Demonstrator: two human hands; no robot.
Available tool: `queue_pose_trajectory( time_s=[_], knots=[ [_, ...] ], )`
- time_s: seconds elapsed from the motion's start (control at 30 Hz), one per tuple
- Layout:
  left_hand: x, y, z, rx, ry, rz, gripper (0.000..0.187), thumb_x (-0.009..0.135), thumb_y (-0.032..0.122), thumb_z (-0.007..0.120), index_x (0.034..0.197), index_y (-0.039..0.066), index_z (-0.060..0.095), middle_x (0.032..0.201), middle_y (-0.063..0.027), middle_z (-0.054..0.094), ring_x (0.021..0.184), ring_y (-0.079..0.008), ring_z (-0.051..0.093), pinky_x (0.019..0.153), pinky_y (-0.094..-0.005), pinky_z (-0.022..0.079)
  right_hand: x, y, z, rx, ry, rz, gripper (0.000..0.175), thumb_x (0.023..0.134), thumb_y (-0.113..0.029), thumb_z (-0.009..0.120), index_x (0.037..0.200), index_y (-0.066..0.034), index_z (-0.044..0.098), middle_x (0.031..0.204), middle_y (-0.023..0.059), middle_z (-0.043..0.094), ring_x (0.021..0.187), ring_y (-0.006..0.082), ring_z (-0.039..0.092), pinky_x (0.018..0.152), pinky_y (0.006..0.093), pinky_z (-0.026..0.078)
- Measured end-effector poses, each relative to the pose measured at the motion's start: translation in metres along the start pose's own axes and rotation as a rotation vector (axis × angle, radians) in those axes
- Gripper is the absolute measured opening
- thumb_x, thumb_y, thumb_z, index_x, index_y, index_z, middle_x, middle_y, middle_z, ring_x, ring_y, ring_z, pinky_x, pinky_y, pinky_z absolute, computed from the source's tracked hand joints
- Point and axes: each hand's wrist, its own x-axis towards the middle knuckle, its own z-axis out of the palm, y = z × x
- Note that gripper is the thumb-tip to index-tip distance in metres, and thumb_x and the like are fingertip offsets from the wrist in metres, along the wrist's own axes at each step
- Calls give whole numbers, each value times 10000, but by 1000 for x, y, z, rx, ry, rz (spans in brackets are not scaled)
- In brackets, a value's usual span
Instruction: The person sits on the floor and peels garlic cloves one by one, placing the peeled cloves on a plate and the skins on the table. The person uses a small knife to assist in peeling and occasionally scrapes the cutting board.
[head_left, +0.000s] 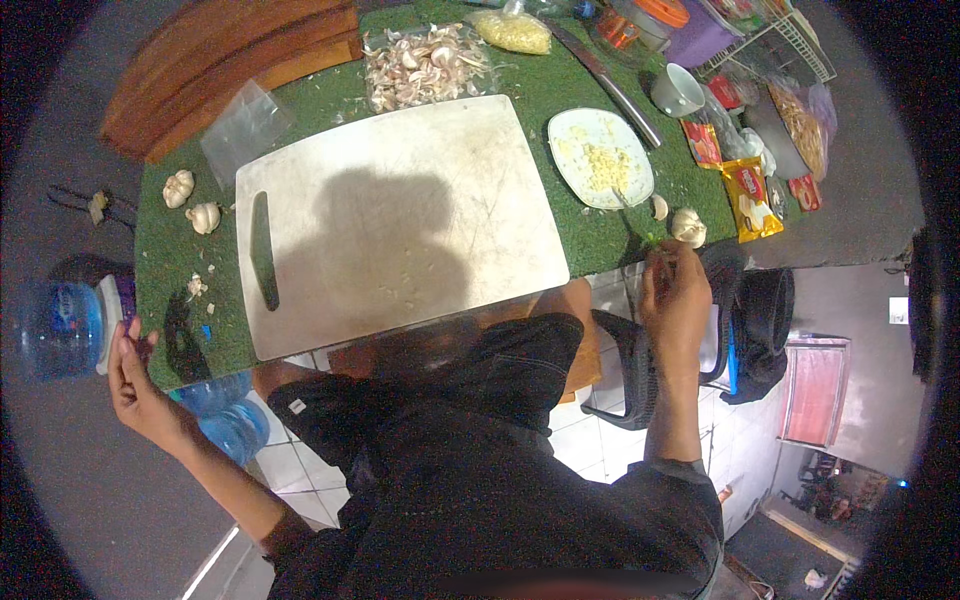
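Note:
My left hand (139, 382) is raised off the table's left edge, fingers loosely curled and apart, with nothing visible in it. My right hand (677, 281) is at the front right edge, fingertips bunched beside a whole garlic bulb (688, 227); what is between them is hard to make out. A loose garlic clove (659, 207) lies just beyond. Chopped garlic (606, 166) is on a white plate (564, 135), with a thin dark utensil or shadow at its near rim. Before me lies a white cutting board (510, 195) with small bits and my shadow on it.
Garlic peels (424, 64) are heaped behind the board, near a bag of chopped garlic (514, 31) and a knife (619, 101). Two garlic bulbs (178, 189) and a clear plastic bag (244, 131) lie left. A white cup (677, 90) and snack packets (751, 199) stand right.

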Motion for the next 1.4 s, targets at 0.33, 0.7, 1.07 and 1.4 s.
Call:
queue_pose_trajectory(
  time_s=[0.33,0.7,1.07,1.4],
  knots=[
    [12,-32,-32,29,117,-37,326,1014,221,662,1188,-52,695,1031,-150,752,921,-192,692,895,-321,525,-6,-14,-6,-146,-47,-3,194,878,-42,653,1065,-9,611,971,243,632,862,463,651,725,524,527],
    [11,-39,-27,17,126,-35,259,984,191,706,1100,-40,723,963,-123,746,872,-167,688,851,-306,539,-10,-22,-17,-303,-28,-34,164,888,-56,654,1049,-32,631,958,225,619,857,451,631,731,526,505],
    [5,-38,-29,149,136,7,186,957,166,738,1009,-10,767,917,-106,757,838,-144,674,828,-296,513,-8,-29,-27,-269,64,-55,160,902,-63,656,1050,-18,617,955,220,618,848,443,626,719,508,496],
    [-45,-11,3,189,-107,151,192,1022,114,616,1034,-42,727,937,-143,769,883,-166,701,903,-318,518,-40,-78,3,322,-178,45,152,1017,-137,574,1051,0,630,859,200,694,768,289,706,714,391,537]
  ],
)
